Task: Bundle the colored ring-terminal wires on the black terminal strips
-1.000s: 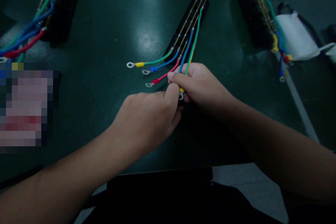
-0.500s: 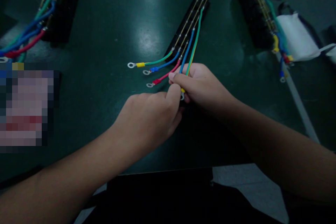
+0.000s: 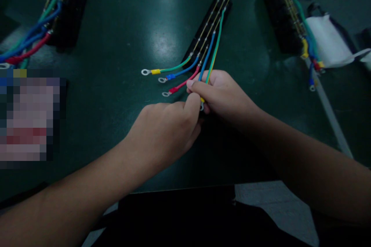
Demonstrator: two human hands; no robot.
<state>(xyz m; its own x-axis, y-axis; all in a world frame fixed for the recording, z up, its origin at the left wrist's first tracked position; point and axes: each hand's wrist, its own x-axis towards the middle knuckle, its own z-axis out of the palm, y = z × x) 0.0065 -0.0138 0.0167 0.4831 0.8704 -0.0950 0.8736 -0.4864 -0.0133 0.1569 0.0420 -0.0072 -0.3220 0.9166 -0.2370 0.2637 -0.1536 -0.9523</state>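
At the centre, the left hand is curled, fingertips hidden; whether it grips anything cannot be told. The right hand pinches a thin blue wire and a green-yellow wire. Three more, green-yellow, blue and red, fan leftward to ring terminals. All five meet one long black block lined with brass-coloured strips, slanting toward upper right. Two more wired black blocks occupy upper left and upper right of the glossy dark-green tabletop.
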